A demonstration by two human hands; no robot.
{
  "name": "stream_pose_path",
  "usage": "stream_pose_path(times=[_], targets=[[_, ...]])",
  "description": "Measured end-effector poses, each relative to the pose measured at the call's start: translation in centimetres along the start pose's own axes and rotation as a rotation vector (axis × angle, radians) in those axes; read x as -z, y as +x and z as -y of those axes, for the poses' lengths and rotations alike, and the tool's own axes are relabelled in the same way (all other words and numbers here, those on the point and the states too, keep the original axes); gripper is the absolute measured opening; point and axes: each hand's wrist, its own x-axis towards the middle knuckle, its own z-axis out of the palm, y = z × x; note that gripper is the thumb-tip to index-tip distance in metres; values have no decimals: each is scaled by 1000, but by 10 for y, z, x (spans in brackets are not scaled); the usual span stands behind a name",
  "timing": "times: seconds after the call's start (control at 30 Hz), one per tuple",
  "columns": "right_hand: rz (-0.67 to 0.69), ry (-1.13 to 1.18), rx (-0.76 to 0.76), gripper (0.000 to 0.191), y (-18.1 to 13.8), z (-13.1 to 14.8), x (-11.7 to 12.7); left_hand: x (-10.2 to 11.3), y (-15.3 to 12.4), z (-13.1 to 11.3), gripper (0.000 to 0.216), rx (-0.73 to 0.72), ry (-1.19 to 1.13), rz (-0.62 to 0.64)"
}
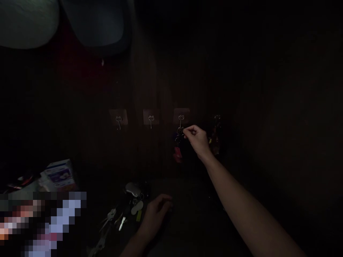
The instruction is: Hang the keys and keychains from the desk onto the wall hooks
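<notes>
1. As far as the hanging goes, a bunch (pixel 178 152) with a pinkish piece hangs at the third hook (pixel 181 117) from the left; whether it is going on or coming off cannot be told. The right hand (pixel 198 140) has thumb and forefinger together, seemingly clamped on its ring.
2. Farther right, another bunch (pixel 215 140) hangs clear of the fingers (too dark to sort its parts). The first hook (pixel 118 119) and second hook (pixel 151 118) show only their metal.
3. What is left lies below: loose keys (pixel 111 215), a yellow-green tag (pixel 139 215) among them, toward the worktop's left edge.
4. The left hand (pixel 154 214) is just beside those keys, its fingers curled; whether they hold anything cannot be told.
5. The worktop (pixel 184 225) is dark, its far edge near the brown wall (pixel 144 153). A box (pixel 63 175) stands by its far left corner.
6. The room is dim; a pale shape (pixel 26 25) and a grey one, perhaps hats, hang at upper left.
</notes>
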Motion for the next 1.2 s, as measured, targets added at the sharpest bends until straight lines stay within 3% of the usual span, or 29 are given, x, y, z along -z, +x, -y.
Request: stream_pose_path(times=[0.37,0.63,1.2], targets=[[44,15,-79,18,-28,-18,10,0,0,-4,27,7,27,-7],[89,-51,-167,19,-57,-39,36,1,-2,-8,30,12,16,8],[46,-175,-323,20,-122,-72,87,1,-8,-13,29,0,31,-14]])
